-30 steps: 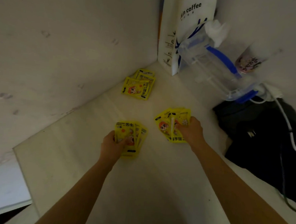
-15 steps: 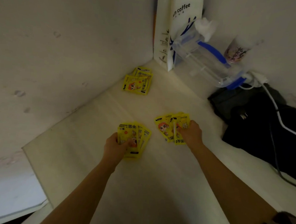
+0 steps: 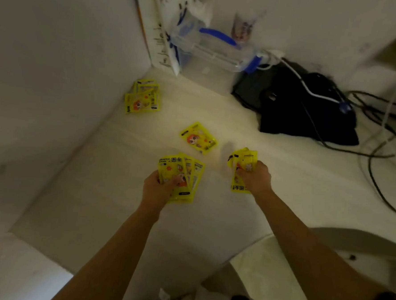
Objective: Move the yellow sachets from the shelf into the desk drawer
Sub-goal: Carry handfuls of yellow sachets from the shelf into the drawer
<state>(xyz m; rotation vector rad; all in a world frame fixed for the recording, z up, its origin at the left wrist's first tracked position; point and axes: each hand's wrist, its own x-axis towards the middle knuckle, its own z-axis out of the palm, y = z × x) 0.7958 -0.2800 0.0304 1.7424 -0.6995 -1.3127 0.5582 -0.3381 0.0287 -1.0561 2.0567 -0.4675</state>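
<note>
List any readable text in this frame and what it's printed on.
"HAND WARMER", upside down to the camera, on the top sachet of the fan in the left hand.
Large characters beside it on the same sachet: too blurred to read.
Print on the sachets in the right hand: unreadable.
Loose sachet and corner pile: cartoon face only, text too small.
White paper bag at the back: lettering blurred.

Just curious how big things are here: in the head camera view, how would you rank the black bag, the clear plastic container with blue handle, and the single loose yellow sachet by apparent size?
1. black bag
2. clear plastic container, though it sits farther back, so the gap is unsure
3. loose yellow sachet, clearly smallest
</note>
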